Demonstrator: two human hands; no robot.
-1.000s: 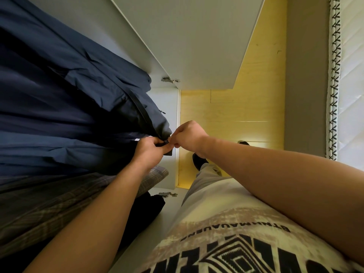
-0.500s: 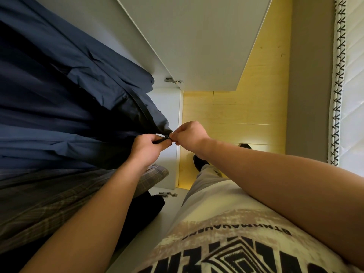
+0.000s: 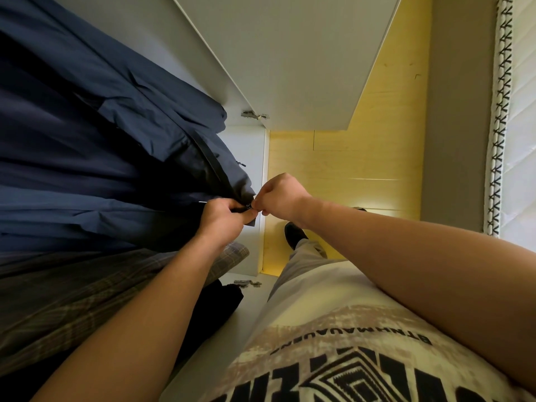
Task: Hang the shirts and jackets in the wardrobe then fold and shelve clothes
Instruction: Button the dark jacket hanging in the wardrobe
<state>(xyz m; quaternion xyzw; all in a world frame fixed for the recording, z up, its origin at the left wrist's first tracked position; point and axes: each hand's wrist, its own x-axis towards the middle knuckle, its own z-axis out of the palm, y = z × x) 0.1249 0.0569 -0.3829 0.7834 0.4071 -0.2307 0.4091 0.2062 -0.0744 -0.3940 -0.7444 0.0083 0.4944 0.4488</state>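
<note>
Two hands meet at the zipper (image 3: 249, 206) foot. The left hand (image 3: 223, 219) has its grip closed on the hem of the navy jacket (image 3: 116, 146), and the right hand (image 3: 278, 195) pinches the zipper end. The jacket hangs at left, with a plaid shirt (image 3: 87, 285) just on its near side and the wardrobe door (image 3: 290, 53) open beyond.

lighting: mixed, uneven. white ribbed panel (image 3: 522, 111) at far right washed out almost to blank. wooden floor (image 3: 348, 158) bright warm yellow, with a thin glare strip across it. wardrobe door (image 3: 290, 53) evenly lit pale grey. navy jacket (image 3: 87, 140) at left dim, folds sinking into shadow; darkest at the near left corner. focus: crisp at centre. distortion: wide-angle, straight edges splay and bend toward the frame borders.
</note>
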